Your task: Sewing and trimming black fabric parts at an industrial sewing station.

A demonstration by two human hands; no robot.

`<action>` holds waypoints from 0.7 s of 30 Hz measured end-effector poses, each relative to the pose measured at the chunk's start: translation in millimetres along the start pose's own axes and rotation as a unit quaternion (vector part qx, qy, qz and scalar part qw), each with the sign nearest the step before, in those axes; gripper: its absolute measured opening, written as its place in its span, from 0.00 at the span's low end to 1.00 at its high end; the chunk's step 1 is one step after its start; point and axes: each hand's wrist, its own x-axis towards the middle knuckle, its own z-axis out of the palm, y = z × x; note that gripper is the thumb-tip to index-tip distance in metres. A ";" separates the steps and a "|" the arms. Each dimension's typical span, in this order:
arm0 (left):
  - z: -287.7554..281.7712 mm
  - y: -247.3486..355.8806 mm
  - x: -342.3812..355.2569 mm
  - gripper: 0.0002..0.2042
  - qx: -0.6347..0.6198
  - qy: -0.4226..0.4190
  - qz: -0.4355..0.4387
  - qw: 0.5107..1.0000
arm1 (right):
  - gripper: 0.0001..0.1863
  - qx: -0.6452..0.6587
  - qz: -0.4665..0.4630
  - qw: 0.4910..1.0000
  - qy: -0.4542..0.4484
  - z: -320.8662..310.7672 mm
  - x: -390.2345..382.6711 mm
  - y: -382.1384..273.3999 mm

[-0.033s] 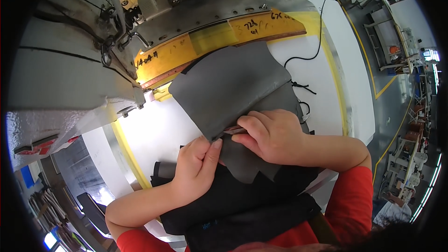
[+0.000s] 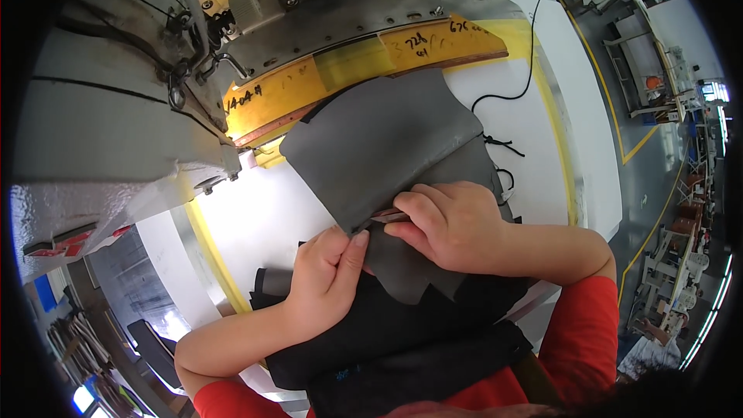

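Note:
My left hand (image 2: pixel 329 275) pinches the folded edge of a grey fabric piece (image 2: pixel 375 135), its thumb and forefinger pressed together near the piece's lower corner. Just right of it, my right hand (image 2: pixel 449 228) is closed on a slim metal tool (image 2: pixel 387 217), which looks like snips or tweezers, with its tip at that edge. A second grey piece (image 2: pixel 402 279) hangs below the seam, over black fabric (image 2: pixel 410 340) on the white work surface (image 2: pixel 255 224).
A metal machine (image 2: pixel 116 131) rises at left and behind, with a yellow plate (image 2: pixel 356 62) along the back of the work. A black cord (image 2: pixel 503 97) lies at right. Beyond the table are a floor with yellow lines and other workstations (image 2: pixel 658 85).

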 end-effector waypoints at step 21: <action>0.4 -5.6 -1.2 0.10 0.023 -0.016 0.025 0.999 | 0.14 0.008 -0.016 1.000 0.024 0.9 1.6 -1.2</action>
